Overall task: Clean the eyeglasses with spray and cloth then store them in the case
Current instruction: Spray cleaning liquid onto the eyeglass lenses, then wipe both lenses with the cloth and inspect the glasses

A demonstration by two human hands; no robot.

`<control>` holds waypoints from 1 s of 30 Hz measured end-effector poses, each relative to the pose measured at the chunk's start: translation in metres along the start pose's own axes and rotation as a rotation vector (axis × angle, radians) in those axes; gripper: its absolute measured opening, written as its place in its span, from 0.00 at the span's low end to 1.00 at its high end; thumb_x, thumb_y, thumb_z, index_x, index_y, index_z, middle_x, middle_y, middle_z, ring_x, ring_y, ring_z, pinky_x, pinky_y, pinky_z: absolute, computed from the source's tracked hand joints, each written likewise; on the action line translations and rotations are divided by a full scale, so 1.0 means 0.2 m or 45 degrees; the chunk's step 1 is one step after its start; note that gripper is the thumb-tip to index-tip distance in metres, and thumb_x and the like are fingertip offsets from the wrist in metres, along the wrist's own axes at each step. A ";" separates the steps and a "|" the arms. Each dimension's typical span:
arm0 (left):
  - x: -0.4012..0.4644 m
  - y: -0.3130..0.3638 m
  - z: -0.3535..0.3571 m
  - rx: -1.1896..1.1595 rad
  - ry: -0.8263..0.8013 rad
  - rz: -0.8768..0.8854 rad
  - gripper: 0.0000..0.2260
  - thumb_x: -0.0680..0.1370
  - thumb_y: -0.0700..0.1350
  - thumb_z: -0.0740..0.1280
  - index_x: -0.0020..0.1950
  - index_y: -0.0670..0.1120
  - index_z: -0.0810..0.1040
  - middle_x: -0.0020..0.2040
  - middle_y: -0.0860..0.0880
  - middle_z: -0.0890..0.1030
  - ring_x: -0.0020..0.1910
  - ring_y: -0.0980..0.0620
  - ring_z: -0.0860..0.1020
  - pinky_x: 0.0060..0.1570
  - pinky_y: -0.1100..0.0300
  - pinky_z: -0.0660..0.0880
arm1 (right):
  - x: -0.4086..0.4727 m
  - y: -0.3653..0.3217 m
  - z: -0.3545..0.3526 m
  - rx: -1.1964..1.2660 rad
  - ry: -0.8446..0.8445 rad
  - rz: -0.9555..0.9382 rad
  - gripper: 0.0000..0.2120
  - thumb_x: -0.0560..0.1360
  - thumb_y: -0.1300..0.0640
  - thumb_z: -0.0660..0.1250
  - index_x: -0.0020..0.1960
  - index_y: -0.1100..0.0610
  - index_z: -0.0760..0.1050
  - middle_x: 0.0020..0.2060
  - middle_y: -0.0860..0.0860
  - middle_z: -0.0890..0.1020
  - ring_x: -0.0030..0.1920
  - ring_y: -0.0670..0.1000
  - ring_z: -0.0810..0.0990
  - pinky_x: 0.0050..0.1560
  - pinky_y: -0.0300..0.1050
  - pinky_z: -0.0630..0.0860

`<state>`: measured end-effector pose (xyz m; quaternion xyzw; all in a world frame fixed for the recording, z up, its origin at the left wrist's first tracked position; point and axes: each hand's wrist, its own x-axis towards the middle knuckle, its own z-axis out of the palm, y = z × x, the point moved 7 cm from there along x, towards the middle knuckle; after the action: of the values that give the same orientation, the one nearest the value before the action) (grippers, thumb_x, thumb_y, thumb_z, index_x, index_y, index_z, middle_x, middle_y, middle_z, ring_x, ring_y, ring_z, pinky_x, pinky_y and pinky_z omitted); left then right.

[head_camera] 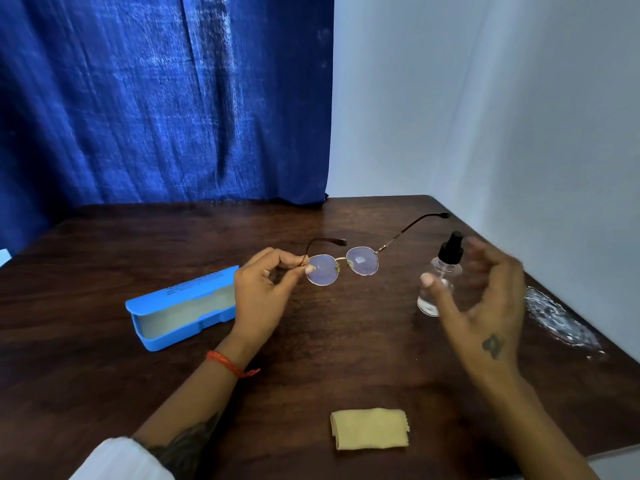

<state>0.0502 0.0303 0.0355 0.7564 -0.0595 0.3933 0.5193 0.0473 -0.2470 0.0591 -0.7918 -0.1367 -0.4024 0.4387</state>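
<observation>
The left hand (pixel 262 289) pinches the eyeglasses (pixel 341 265) by the rim and hinge of one lens, thumb and fingertip closed on the thin metal frame, and holds them up off the wooden table (pixel 346 358) with both temples spread open and pointing away from the person. The right hand (pixel 485 299) is blurred; its fingers look spread and loose around the small clear spray bottle (pixel 440 275), the thumb tip near the glass, but whether it touches or grips the bottle cannot be told. The bottle sits between the two hands, close against the right palm, with its black pump head level with the lenses. The folded yellow cloth (pixel 370 428) lies nearer the person than both hands, and the open blue case (pixel 180 308) lies just outside the left hand, partly behind it. The main risk appears to be the bottle: a hasty or glancing grab by the right hand could tip it over or knock it towards the table edge beyond that hand. A second risk is the one-point pinch on the glasses, which may let them swing or slip, and the fingertip lying against the lens could smear it. If the nozzle faces the wrong way, the spray could miss the lenses altogether.
</observation>
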 end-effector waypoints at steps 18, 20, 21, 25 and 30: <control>0.01 -0.04 0.01 -0.200 -0.042 -0.119 0.03 0.67 0.31 0.72 0.40 0.34 0.81 0.40 0.36 0.80 0.47 0.51 0.83 0.48 0.63 0.77 | -0.12 -0.19 0.29 0.468 -0.509 0.188 0.14 0.64 0.63 0.76 0.42 0.46 0.80 0.37 0.42 0.84 0.36 0.41 0.81 0.38 0.32 0.75; 0.01 -0.02 0.02 -0.195 -0.059 -0.098 0.03 0.68 0.31 0.72 0.40 0.35 0.81 0.40 0.37 0.80 0.46 0.53 0.83 0.49 0.62 0.77 | -0.01 -0.22 0.31 0.417 -0.303 0.130 0.08 0.68 0.62 0.74 0.42 0.50 0.81 0.34 0.46 0.83 0.34 0.45 0.81 0.37 0.40 0.78; 0.01 -0.02 0.02 -0.185 -0.064 -0.086 0.03 0.68 0.30 0.72 0.40 0.36 0.81 0.40 0.37 0.80 0.46 0.54 0.83 0.49 0.62 0.78 | 0.03 -0.25 0.33 0.358 -0.231 0.042 0.06 0.68 0.61 0.73 0.43 0.53 0.82 0.36 0.46 0.83 0.35 0.45 0.80 0.39 0.41 0.78; 0.01 -0.01 0.02 -0.135 -0.082 -0.025 0.04 0.67 0.33 0.73 0.38 0.40 0.82 0.38 0.51 0.82 0.41 0.57 0.81 0.46 0.63 0.76 | 0.04 -0.29 0.46 0.095 -0.120 -0.141 0.08 0.68 0.62 0.73 0.46 0.54 0.83 0.40 0.46 0.83 0.40 0.45 0.79 0.43 0.42 0.77; 0.01 0.04 0.04 -0.084 -0.124 0.081 0.02 0.67 0.48 0.70 0.38 0.52 0.79 0.36 0.64 0.80 0.38 0.63 0.78 0.41 0.70 0.71 | -0.04 -0.25 0.55 0.025 -0.165 -0.230 0.07 0.66 0.61 0.75 0.44 0.54 0.83 0.39 0.49 0.83 0.40 0.46 0.79 0.45 0.37 0.74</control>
<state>0.0514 0.0208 0.0413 0.7547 -0.1216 0.3703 0.5278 0.0702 -0.1272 0.0501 -0.7963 -0.2396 -0.3868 0.3986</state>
